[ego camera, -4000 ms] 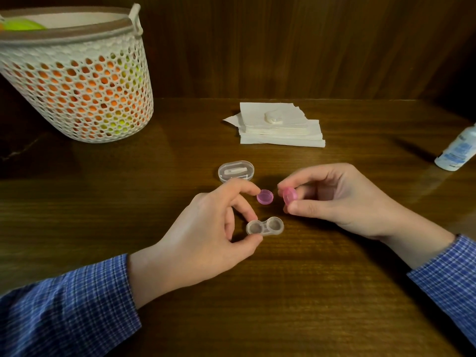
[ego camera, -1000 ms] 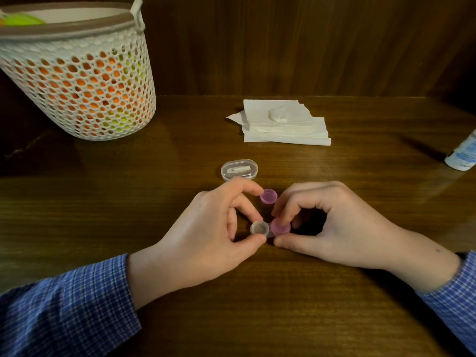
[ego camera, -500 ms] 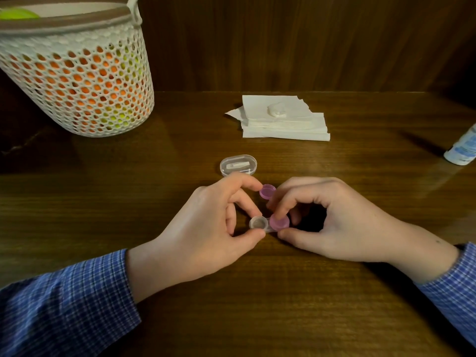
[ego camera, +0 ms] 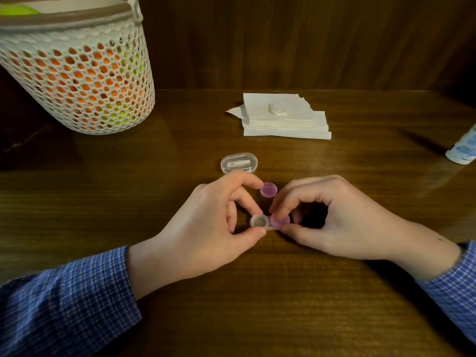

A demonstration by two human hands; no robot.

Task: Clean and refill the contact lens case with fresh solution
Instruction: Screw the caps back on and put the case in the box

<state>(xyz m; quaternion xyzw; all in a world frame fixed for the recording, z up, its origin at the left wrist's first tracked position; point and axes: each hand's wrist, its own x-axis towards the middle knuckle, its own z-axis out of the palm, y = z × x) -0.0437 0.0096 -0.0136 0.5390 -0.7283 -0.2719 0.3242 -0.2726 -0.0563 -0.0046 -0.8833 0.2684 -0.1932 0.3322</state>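
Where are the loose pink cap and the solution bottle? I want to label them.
loose pink cap (ego camera: 268,189), head view, its open upturned inside.
solution bottle (ego camera: 462,150), head view, its labelled side by the base.

bare table (ego camera: 257,305) lies open near the edge; clear oval box (ego camera: 239,163) and napkin stack (ego camera: 286,122) crowd behind.

Nothing here can be read; the white plastic bottle (ego camera: 463,146) at the counter's edge carries only blurred blue print.

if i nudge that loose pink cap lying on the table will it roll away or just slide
The loose pink cap lies flat and squat on the table, so it would probably slide, not roll. It looks like small, thin plastic, likely very light, so even a slight nudge may send it skidding.
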